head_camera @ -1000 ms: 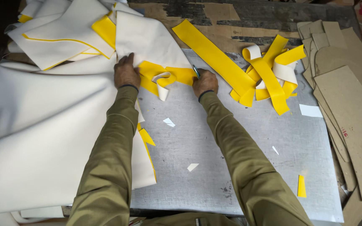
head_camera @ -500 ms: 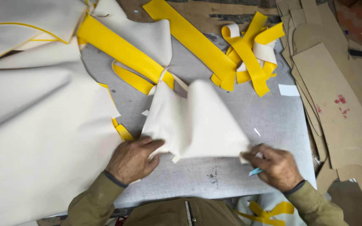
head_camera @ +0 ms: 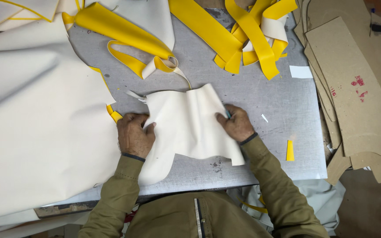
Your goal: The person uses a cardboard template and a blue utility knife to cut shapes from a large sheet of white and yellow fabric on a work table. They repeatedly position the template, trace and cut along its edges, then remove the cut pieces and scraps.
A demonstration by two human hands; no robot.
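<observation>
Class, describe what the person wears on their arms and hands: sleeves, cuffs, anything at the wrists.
Both arms are in long olive-green sleeves with stitched seams. A dark band circles each wrist at the cuff. The left hand and right hand are bare, without gloves.

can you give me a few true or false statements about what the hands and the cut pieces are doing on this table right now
1. Both hands rest on the same cream cut piece. True: the left hand grips its left edge and the right hand its right edge.
2. The cut piece lies perfectly flat. False: it is buckled, with a raised fold between the hands.
3. The yellow strips lie beyond the hands, at the far side of the grey work surface. True.
4. The brown cardboard patterns are stacked on the left. False: they lie on the right; a large cream sheet covers the left.
5. The right hand is bare of any tool. False: a small bluish tip shows by its fingers.
</observation>
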